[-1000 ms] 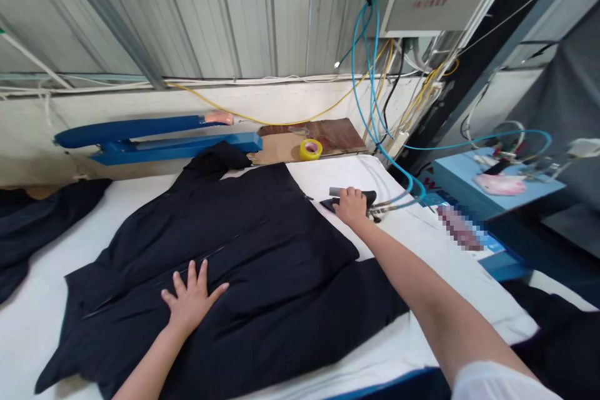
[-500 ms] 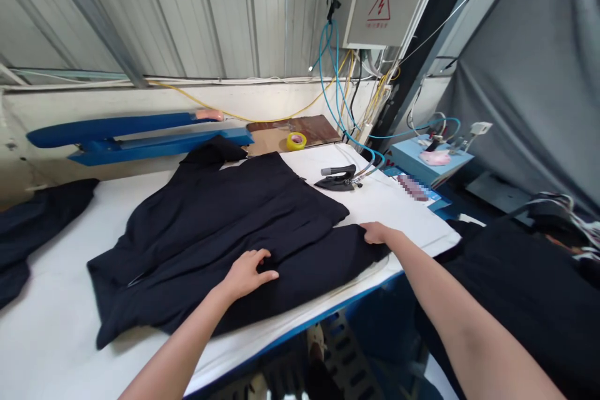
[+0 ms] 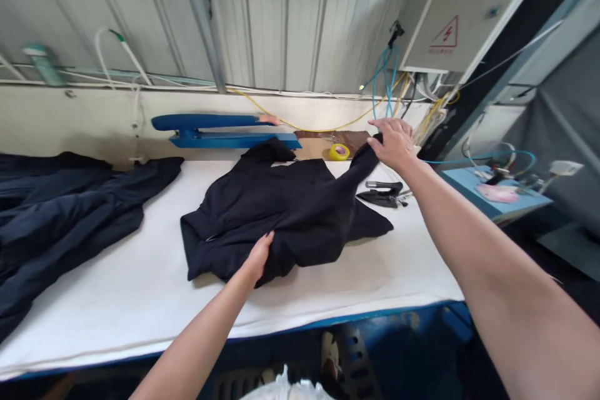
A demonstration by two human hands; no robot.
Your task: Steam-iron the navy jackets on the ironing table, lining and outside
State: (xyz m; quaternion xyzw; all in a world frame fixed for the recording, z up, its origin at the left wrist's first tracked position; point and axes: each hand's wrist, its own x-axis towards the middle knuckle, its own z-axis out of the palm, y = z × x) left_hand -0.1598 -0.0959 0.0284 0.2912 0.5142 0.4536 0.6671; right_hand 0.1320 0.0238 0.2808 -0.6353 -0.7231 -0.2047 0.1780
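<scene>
A dark garment (image 3: 300, 200) lies on the white-covered table (image 3: 375, 275), its right part lifted off the surface. My right hand (image 3: 394, 142) is closed on the raised end of that part, above the iron. Near the garment's front edge, my left hand (image 3: 260, 255) grips the dark fabric, its fingers partly hidden by the cloth. The iron (image 3: 382, 195) rests on the table just right of the garment, below my right hand.
More dark clothing (image 3: 70, 219) lies on the table's left part. Along the wall are a blue padded board (image 3: 210, 131) and a roll of yellow tape (image 3: 339, 152). Blue hoses (image 3: 387, 75) hang by the electrical box (image 3: 464, 19). A light-blue stand (image 3: 497, 190) is at the right.
My right hand has risen toward the back with the garment's near right part, folding it upward. My left hand has closed on the fabric. The view has turned left.
</scene>
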